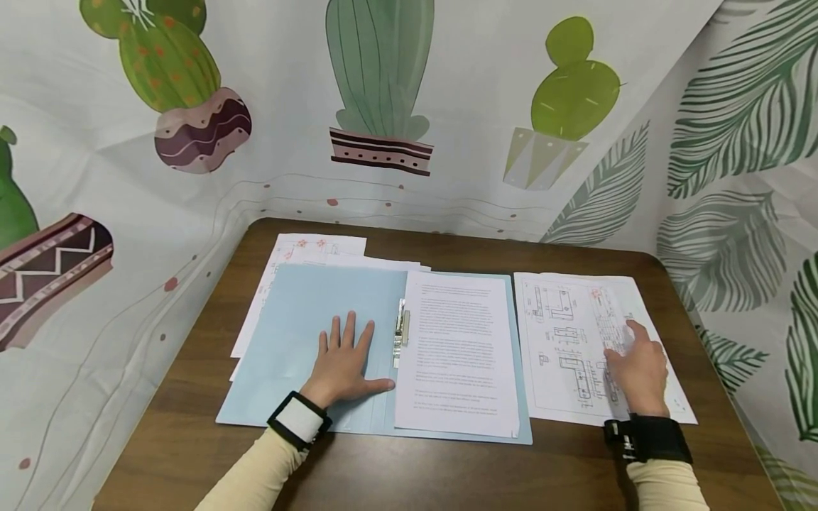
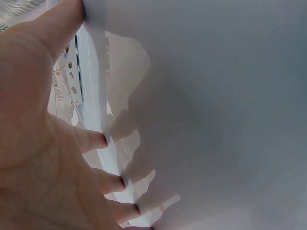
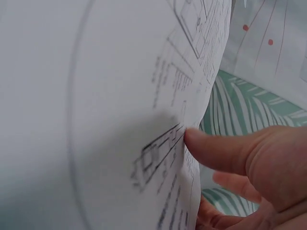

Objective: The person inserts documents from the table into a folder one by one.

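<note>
My left hand (image 1: 341, 362) lies flat on the inside of the open blue folder (image 1: 300, 341), fingers straight and spread, palm pressing the left cover down just left of the metal clip (image 1: 401, 332) at the folder's spine. From my left wrist the fingertips (image 2: 98, 140) show pressed against the pale cover, holding nothing. A printed text page (image 1: 456, 351) lies in the folder's right half, right of the clip.

My right hand (image 1: 635, 369) is on the sheet of technical drawings (image 1: 569, 341), which lies on the wooden table (image 1: 447, 468) just right of the folder, its left edge close to the folder's right edge. The right wrist view shows my thumb (image 3: 216, 151) pressed on the top of the sheet near its edge while other fingers curl beneath it, so the hand pinches the paper, and that edge is lifted a little off the table.

More loose sheets (image 1: 313, 250) stick out from under the folder's far left corner. Behind the table, beyond the folder, hangs a cloth printed with cactus pots (image 1: 380, 92) and green leaves
</note>
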